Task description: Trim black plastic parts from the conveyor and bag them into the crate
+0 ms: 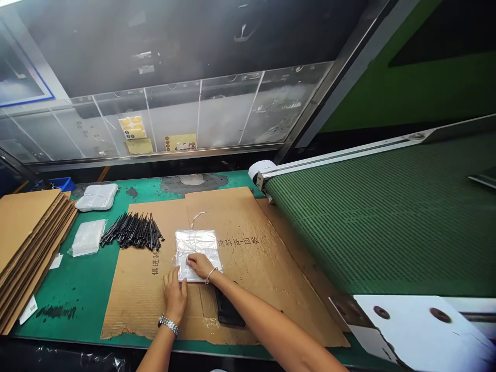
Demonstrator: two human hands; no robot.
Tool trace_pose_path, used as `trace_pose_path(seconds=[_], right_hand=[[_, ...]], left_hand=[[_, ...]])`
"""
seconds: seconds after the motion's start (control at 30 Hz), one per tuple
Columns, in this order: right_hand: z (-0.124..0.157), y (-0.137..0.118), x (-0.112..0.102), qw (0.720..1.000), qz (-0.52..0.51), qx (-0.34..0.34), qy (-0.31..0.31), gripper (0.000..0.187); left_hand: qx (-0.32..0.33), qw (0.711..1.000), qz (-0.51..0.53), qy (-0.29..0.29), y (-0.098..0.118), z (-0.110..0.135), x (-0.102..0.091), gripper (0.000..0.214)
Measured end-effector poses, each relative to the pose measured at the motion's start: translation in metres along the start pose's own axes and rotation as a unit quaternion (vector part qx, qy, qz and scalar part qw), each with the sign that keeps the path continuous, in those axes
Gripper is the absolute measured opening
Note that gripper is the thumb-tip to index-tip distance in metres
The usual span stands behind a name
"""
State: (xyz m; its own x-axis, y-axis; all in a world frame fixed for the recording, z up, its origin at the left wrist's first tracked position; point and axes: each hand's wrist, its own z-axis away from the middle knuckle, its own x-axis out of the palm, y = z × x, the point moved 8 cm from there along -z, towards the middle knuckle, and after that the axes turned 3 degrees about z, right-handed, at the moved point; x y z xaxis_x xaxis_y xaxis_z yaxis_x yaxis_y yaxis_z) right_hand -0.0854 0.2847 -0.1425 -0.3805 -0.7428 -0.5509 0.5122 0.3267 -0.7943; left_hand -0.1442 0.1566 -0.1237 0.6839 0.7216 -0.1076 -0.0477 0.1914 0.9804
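A stack of clear plastic bags [197,238] lies on the flattened cardboard in front of me, tied or creased across its upper part. My right hand [200,265] is over the stack, fingers curled and pinched at the surface of the top bag; the fingertips are partly hidden. At the stack's lower left corner, my left hand [175,293] rests with its fingers apart, touching the edge. Under my right forearm, a black flat object like a phone [229,307] sits on the cardboard, partly covered. To the left lies a heap of thin black rods [134,231] with thicker ends.
Two more bag stacks, one upper [96,197] and one lower [88,237], lie on the green table [83,289]. Folded cardboard sheets [33,243] are piled at far left. A green conveyor belt [380,217] slopes along the right. A clear-pocketed panel [228,116] stands behind.
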Motion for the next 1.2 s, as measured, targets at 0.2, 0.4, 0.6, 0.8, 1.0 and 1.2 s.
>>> trace_pose_path(seconds=[0.2, 0.4, 0.6, 0.8, 1.0, 1.2], right_hand=[[0.002, -0.016, -0.032, 0.968, -0.25, -0.011, 0.014, 0.036], [0.033, -0.049, -0.037, 0.914, -0.399, -0.024, -0.065, 0.049], [0.076, -0.065, -0.024, 0.878, -0.468, -0.011, -0.099, 0.051], [0.119, -0.053, -0.036, 0.876, -0.475, 0.0, -0.08, 0.049], [0.148, -0.038, -0.042, 0.917, -0.393, 0.005, -0.069, 0.049], [0.168, -0.04, -0.065, 0.954, -0.285, -0.036, 0.081, 0.054]], left_hand=[[0.048, 0.99, -0.096, -0.09, 0.0, -0.004, 0.023, 0.021], [0.139, 0.989, 0.022, 0.048, 0.046, 0.001, -0.011, 0.045], [0.112, 0.981, -0.042, -0.154, 0.089, 0.003, 0.019, 0.02], [0.08, 0.985, -0.005, -0.156, 0.086, 0.011, 0.015, 0.015], [0.107, 0.967, -0.058, -0.225, 0.094, 0.028, 0.029, 0.026], [0.198, 0.976, -0.087, -0.025, 0.119, 0.046, 0.016, 0.044]])
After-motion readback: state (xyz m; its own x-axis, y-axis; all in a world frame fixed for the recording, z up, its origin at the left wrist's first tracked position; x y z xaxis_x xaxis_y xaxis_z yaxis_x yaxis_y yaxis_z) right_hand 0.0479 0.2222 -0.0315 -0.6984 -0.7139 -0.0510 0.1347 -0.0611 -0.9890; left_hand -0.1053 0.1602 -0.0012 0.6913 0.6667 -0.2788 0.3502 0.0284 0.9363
